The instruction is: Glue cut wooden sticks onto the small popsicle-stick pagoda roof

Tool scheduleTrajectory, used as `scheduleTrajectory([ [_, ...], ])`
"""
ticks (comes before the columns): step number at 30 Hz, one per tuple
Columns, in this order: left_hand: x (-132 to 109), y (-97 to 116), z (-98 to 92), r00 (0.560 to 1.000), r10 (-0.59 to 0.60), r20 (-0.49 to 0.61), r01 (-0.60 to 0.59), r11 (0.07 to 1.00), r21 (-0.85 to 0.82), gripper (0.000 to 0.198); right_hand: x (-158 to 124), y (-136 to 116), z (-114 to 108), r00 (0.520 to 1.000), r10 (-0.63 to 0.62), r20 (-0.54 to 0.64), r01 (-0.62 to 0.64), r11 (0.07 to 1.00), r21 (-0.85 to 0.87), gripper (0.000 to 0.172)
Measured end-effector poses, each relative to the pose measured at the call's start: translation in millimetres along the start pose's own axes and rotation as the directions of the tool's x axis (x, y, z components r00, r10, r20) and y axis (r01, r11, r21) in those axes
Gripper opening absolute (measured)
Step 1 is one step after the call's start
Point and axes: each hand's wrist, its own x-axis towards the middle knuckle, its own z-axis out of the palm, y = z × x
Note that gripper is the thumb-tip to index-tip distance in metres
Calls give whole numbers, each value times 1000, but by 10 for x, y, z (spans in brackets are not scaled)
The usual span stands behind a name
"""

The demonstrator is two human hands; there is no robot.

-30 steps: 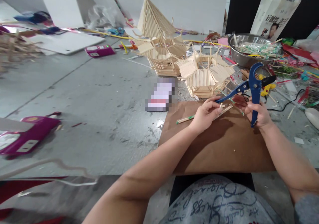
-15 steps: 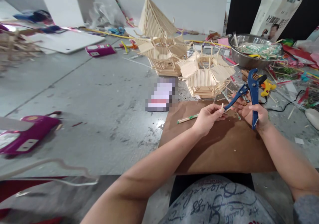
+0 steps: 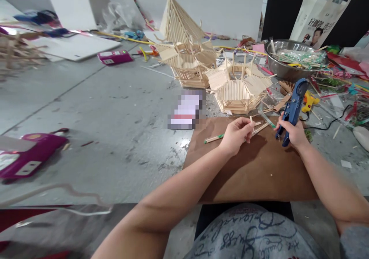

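Note:
My left hand [image 3: 236, 134] is closed in a pinch on a short wooden stick [image 3: 251, 119] above the brown board [image 3: 245, 178]. In my right hand [image 3: 294, 133] is a blue pipe cutter [image 3: 294, 103], its handles squeezed close together and its head pointing up. Wooden sticks [image 3: 262, 128] and a green-and-white paper-wrapped chopstick pair [image 3: 213, 138] lie on the board by my left hand. Just beyond stands a hexagonal stick model [image 3: 235, 92] with slatted roof panels. Behind it is a taller stick model [image 3: 184, 59] with a pointed roof.
A blurred-out phone [image 3: 186, 111] lies left of the board. A steel bowl [image 3: 296, 68] of wrapped sticks and a yellow glue gun [image 3: 309, 100] with a black cord are at the right. Purple power strips [image 3: 31, 155] sit on the left side.
My right hand has squeezed the cutter's handles together and turned the tool away from my left hand. My left hand has shifted slightly left with the short stick.

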Motion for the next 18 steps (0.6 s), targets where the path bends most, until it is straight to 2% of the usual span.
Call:
scheduleTrajectory([
  [4,4,105,-23,990,-137,39,142,972,-188,32,-80,-44,23,983,-183,-2,172,927,-333,23],
  [6,-3,119,-17,983,-173,59,183,953,-240,27,-139,-85,64,973,-226,37,221,886,-408,18],
  [12,-34,25,40,969,-219,118,243,938,-249,20,-258,-109,195,957,-260,131,290,886,-362,16],
  [15,-44,-30,67,968,-216,132,242,939,-243,22,-280,-82,223,947,-284,150,317,898,-304,18],
  [18,-50,-64,74,970,-199,137,225,950,-214,25,-283,-66,221,948,-283,147,316,892,-324,16],
])
